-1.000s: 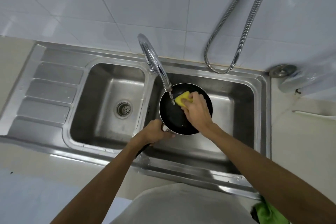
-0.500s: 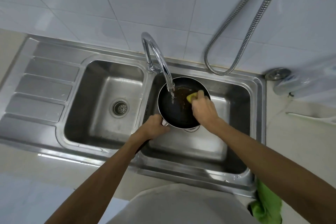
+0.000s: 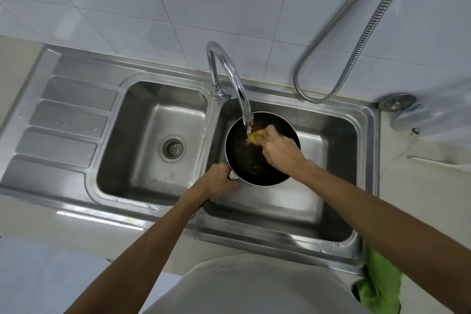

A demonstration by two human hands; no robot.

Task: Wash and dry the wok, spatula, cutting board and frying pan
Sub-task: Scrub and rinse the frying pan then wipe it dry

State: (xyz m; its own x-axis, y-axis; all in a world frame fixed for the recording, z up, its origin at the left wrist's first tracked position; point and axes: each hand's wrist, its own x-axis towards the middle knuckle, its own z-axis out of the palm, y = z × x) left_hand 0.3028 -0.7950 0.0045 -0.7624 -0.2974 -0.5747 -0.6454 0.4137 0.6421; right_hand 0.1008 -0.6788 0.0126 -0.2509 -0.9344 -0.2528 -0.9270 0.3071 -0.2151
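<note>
Steel double sink [image 3: 153, 214] under white wall tiles: frying pan scrub in progress.

Right hand [image 3: 280, 153] pinches a small yellow sponge [image 3: 254, 138], pressing it onto the inside of the round black frying pan [image 3: 244, 163], directly under the thin stream from the curved chrome tap [image 3: 229, 71]. Left hand [image 3: 216, 181] wraps the pan's handle at the near rim; the handle itself is mostly hidden. Pan is held over the right basin [image 3: 293, 204]. Brownish residue shows on the far inner side. My read: wash step, pan not clean yet. Next move needs sponge passes over the rest of the base and wall, then a rinse, then drying; the crumpled green cloth [image 3: 379, 280] at the sink's near right corner looks usable.
</note>
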